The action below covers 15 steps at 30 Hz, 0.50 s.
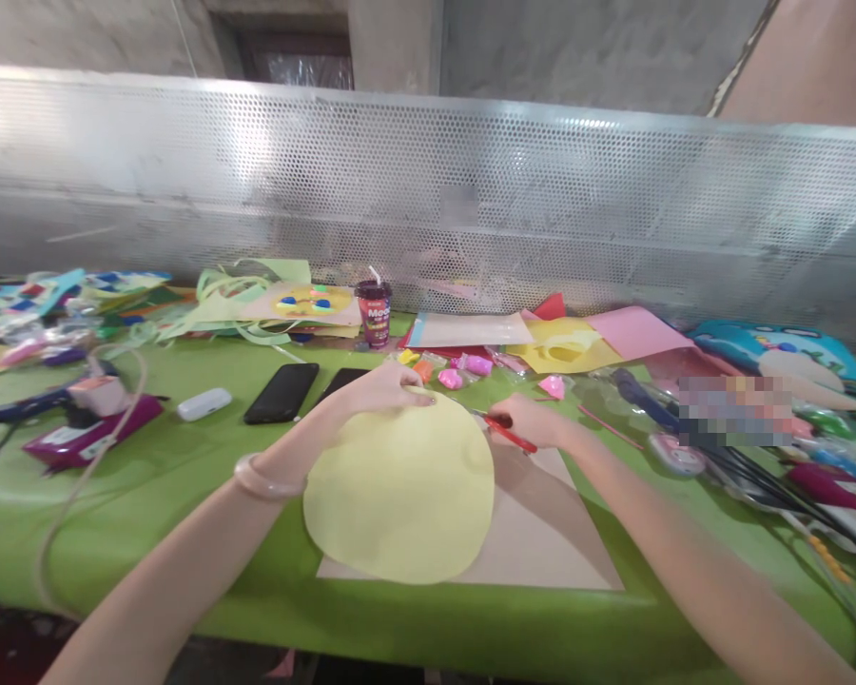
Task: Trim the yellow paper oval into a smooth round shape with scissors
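My left hand (392, 388) pinches the top edge of a large, roughly round piece of pale yellow paper (403, 495). In my right hand (524, 421) is a pair of scissors with red handles (510, 436). Their blades point left, at the upper right edge of the yellow paper; how far they are apart is too small to tell. Beneath the yellow piece lies a pale pinkish sheet (542, 542), flat on the green table cover (249, 561). My right forearm throws a shadow on that sheet.
Behind my hands are a purple drink cup with a straw (375, 312), a black phone (282, 393) and small bags of coloured clay (463, 369). Coloured paper (638, 333) lies along the perforated metal panel (542, 209). A purple glue gun (92, 433) and cable sit left, black cables (742, 463) right.
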Tool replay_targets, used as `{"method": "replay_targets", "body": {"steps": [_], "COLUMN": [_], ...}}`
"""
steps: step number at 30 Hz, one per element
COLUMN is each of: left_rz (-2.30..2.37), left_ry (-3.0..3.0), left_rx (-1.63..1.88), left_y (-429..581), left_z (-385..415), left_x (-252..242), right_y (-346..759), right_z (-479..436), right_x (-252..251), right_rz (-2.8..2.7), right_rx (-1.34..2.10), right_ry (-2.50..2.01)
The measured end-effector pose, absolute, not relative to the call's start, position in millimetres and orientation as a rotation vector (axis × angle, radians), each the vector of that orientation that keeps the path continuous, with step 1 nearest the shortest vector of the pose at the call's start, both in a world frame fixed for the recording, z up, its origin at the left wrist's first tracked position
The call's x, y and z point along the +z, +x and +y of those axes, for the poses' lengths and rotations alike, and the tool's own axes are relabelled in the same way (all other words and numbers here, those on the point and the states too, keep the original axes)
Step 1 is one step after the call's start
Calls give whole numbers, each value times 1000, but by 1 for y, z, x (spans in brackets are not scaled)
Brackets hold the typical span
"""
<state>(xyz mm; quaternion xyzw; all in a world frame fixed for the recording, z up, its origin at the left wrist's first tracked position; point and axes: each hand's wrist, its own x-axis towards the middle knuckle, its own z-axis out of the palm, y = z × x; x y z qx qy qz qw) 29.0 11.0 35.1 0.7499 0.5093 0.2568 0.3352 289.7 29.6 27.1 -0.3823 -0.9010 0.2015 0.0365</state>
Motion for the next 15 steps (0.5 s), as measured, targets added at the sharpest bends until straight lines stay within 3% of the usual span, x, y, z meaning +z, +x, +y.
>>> {"method": "replay_targets", "body": {"steps": [10,15], "left_rz": [1386,1296], "left_ry": [1928,1957], "left_rx": [705,702], "left_y": [5,-2], "left_z": [15,14], "left_x": [38,37], "right_y": [293,292], "right_z": [24,21], "right_x": [37,38], "right_rz": [-2544,-2571], "right_rx": [988,1009], "right_ry": [-1297,-1299]}}
